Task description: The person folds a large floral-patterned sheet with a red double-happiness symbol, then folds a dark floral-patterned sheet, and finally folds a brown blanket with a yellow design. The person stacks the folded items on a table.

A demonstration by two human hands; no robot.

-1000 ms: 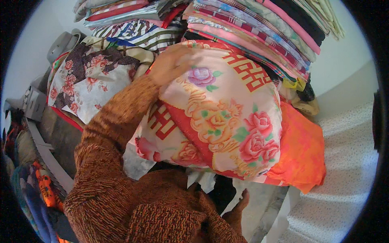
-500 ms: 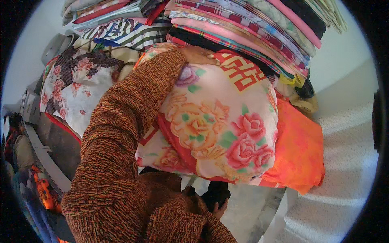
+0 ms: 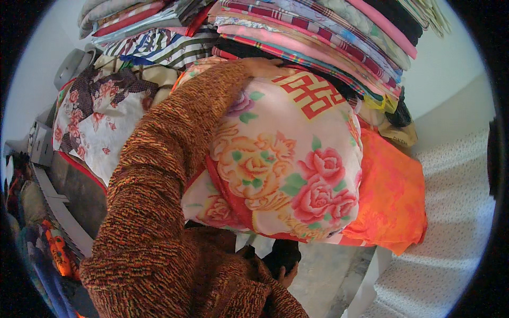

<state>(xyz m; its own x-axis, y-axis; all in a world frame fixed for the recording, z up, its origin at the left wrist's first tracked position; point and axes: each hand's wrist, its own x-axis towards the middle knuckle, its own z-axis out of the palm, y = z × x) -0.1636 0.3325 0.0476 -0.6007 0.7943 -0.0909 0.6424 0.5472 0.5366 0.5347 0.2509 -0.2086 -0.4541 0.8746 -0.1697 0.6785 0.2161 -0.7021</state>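
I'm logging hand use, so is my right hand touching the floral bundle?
No, the right hand shows below the floral bundle, apart from it.

Left hand point(image 3: 263, 67) atop floral bundle point(image 3: 283, 135); folded fabrics point(image 3: 318, 45) stacked behind.

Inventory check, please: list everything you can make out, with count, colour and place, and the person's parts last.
Puffy floral fabric bundle: one, pale pink, red, orange; centre.
Crumpled thin cloth: one, orange; right of bundle.
Large folded-fabric stack: one, multicoloured; behind bundle.
Small folded-fabric stack: one, mixed colours; upper left.
Striped cloth: one, white and dark; below small stack.
Floral-printed cloth: one, white, brown, red; left.
Crinkled bag: one, yellow; below large stack's right end.
Speckled sheet: one, white; far right.
Knitted sleeves: two, brown-orange; lower left, lower centre.
Left hand: one, bare; bundle's top.
Right hand: one, bare; lower centre.
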